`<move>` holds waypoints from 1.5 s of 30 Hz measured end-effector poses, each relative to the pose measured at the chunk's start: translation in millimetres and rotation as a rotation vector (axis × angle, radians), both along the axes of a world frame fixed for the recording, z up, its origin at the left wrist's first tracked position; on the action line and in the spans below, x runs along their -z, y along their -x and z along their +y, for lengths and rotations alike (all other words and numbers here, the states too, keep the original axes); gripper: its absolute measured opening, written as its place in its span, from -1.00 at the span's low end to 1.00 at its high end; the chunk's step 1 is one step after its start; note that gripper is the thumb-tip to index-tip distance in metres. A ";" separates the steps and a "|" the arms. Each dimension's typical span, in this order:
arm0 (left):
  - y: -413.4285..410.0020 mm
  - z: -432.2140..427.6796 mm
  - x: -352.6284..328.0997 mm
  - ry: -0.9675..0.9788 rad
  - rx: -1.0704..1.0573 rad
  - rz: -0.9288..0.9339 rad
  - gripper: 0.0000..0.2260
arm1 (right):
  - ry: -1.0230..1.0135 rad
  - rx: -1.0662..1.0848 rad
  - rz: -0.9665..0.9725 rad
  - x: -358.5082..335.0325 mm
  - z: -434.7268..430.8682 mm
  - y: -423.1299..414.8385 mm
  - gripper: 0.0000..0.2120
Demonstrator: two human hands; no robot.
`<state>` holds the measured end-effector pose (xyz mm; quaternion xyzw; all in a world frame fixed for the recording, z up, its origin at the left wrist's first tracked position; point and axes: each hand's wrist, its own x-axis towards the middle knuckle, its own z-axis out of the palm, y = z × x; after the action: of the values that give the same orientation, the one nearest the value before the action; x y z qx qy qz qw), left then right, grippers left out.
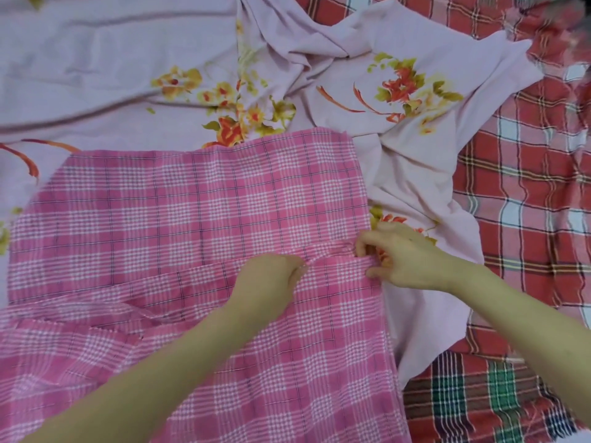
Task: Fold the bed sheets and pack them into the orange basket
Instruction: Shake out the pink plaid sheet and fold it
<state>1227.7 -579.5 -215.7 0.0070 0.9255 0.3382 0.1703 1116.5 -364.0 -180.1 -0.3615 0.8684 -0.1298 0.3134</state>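
Pink checked sheet (192, 212) lying spread over floral sheet (128, 59) on red plaid bedding (527, 187); right grip (406, 260) pinching its folded edge, left grip (268, 279) apparently pinching likewise, fingertips being hidden.

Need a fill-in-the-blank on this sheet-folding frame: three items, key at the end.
1. The left hand and the right hand both pinch a folded edge of the ____ checked sheet.
2. Under it lies a pale sheet printed with ____.
3. The red plaid sheet lies on the person's ____ side.
Missing words: pink; flowers; right.
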 end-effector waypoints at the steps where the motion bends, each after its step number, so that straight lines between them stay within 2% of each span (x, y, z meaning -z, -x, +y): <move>1: 3.2 -0.1 0.9 0.016 0.026 -0.008 -0.75 | -0.041 -0.014 0.044 0.4 -0.4 5.8 -0.71; 4: 0.2 -6.0 6.1 0.055 0.089 -0.063 -0.81 | -0.065 -0.070 0.142 1.5 -5.2 13.8 -0.65; 7: -19.7 -24.5 14.8 0.138 0.095 -0.105 -0.63 | -0.036 -0.081 0.177 0.5 -12.7 12.7 -0.52; 9: -31.0 -41.9 15.5 0.135 0.035 -0.150 -0.59 | -0.059 -0.095 0.120 -0.2 -16.5 12.2 -0.47; 11: -40.2 -61.2 13.4 0.143 0.030 -0.234 -0.59 | -0.153 -0.174 0.120 1.8 -20.9 12.0 -0.56; 15: -49.7 -98.5 3.9 0.295 0.245 -0.281 -0.40 | -0.326 -0.249 0.237 1.6 -28.4 19.2 -0.74; 17: -52.8 -121.6 6.1 0.395 0.334 -0.312 -0.44 | -0.394 -0.286 0.250 0.6 -32.3 22.8 -0.80; 20: -60.7 -155.7 9.6 0.508 0.386 -0.375 -0.50 | -0.443 -0.284 0.210 1.8 -31.7 24.7 -0.65; 23: -74.6 -189.9 9.4 0.633 0.432 -0.411 -0.49 | -0.401 -0.251 0.215 4.0 -27.9 24.0 -0.72; 24: -78.6 -203.9 10.0 0.650 0.416 -0.431 -0.39 | -0.391 -0.230 0.203 2.5 -27.6 23.3 -0.75; 26: -87.3 -227.7 12.9 0.566 0.336 -0.501 -0.06 | -0.379 -0.194 0.169 0.8 -23.2 24.0 -0.82; 27: -93.3 -237.7 9.0 0.543 0.286 -0.547 0.01 | -0.380 -0.175 0.159 1.3 -21.4 23.5 -0.84; 28: -99.0 -247.0 6.0 0.537 0.256 -0.556 -0.03 | -0.378 -0.146 0.156 1.4 -20.2 21.4 -0.84; 30: -112.2 -263.8 6.0 0.566 0.230 -0.474 -0.34 | -0.384 -0.088 0.185 3.9 -17.6 17.9 -0.82; 32: -124.4 -278.7 11.3 0.661 0.191 -0.215 -0.62 | -0.409 -0.079 0.272 8.1 -18.1 12.7 -0.84; 34: -141.1 -294.7 19.4 0.654 0.056 -0.056 -0.64 | -0.454 -0.068 0.362 12.5 -20.7 7.4 -0.85; 37: -151.9 -299.1 16.0 0.609 -0.197 -0.034 -0.82 | -0.451 0.019 0.425 24.9 -23.6 0.4 -0.86; 38: -154.9 -298.9 16.9 0.634 -0.190 0.034 -0.82 | -0.461 0.055 0.424 28.7 -26.5 -3.4 -0.86; 40: -160.2 -291.0 17.0 0.673 -0.037 0.106 -0.75 | -0.514 0.081 0.420 33.6 -32.1 -9.9 -0.84; 42: -163.2 -282.6 19.1 0.691 0.090 0.109 -0.72 | -0.548 0.078 0.441 34.5 -36.3 -12.0 -0.81; 45: -159.9 -277.0 22.3 0.656 0.058 0.032 -0.70 | -0.566 0.091 0.437 30.5 -40.4 -15.8 -0.78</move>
<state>1387.6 -856.5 -238.0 -0.0164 0.9871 0.0167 0.1585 1132.3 -404.4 -210.6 -0.2407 0.9317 0.1822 0.2021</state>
